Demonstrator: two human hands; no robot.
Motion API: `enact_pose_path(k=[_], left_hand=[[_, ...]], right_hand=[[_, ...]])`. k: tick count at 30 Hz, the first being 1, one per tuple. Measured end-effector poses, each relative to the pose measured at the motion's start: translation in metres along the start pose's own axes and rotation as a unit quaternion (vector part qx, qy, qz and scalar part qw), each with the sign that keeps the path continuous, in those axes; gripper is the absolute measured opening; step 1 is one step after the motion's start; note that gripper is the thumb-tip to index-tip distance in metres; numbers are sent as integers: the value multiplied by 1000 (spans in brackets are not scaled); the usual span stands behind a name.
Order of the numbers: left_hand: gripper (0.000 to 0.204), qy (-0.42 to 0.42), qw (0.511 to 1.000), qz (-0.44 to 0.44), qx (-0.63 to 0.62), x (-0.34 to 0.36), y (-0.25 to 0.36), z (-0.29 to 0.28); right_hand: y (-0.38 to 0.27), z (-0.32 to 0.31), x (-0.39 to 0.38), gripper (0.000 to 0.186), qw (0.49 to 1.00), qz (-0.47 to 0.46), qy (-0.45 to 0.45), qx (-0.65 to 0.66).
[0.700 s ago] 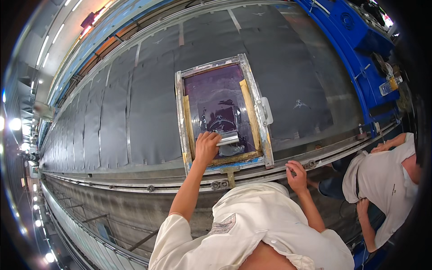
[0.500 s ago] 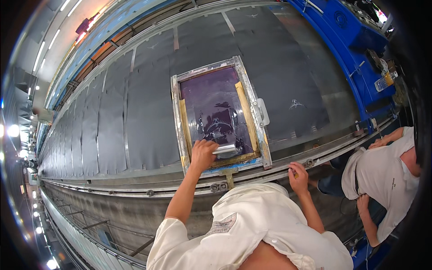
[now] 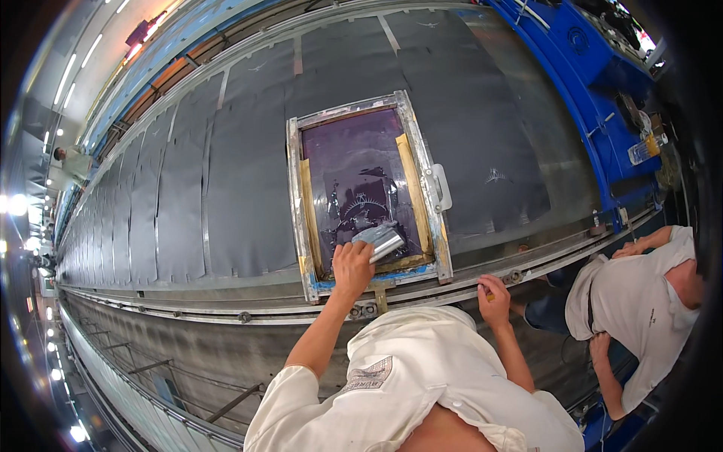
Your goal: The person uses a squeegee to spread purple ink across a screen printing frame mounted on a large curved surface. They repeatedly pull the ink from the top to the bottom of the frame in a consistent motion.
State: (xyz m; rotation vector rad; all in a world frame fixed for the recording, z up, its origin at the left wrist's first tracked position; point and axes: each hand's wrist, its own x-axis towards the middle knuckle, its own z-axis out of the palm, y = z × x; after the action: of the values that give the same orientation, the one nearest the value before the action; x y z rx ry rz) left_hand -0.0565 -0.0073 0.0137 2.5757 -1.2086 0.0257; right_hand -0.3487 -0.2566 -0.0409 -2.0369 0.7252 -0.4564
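A screen-printing frame [image 3: 299, 218] with worn metal sides and purple mesh [image 3: 350, 147] lies on the long dark table. Dark wet ink surrounds a pale curved motif on the mesh. My left hand [image 3: 352, 267] reaches over the frame's near end, its fingers closed round a squeegee [image 3: 387, 242] with a shiny metal body, tilted at the lower part of the mesh. Past the frame's near right corner, my right hand [image 3: 493, 297] is held by the table rail with fingers curled; a small yellowish bit shows in them, too small to name.
Dark sheets [image 3: 248, 173] cover the table in a long row, some with small pale prints. A metal rail [image 3: 245, 317] runs along the near edge. Blue machinery [image 3: 565, 98] stands at the right. A co-worker in a light shirt [image 3: 625, 301] is close on my right.
My left hand has moved a little to the right and nearer with the squeegee, which is now turned so more of its body shows. My right hand has shifted slightly left.
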Motion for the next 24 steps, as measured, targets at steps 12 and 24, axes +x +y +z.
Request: enact_pose_path(k=[12,24], left_hand=[[30,43,996,-76,35,12,16,8],[33,-16,1000,25,-4,11,-27,-17]], right_hand=[[5,-4,7,15,1000,3,-17,17],[6,-5,19,15,999,-14,-33,26]])
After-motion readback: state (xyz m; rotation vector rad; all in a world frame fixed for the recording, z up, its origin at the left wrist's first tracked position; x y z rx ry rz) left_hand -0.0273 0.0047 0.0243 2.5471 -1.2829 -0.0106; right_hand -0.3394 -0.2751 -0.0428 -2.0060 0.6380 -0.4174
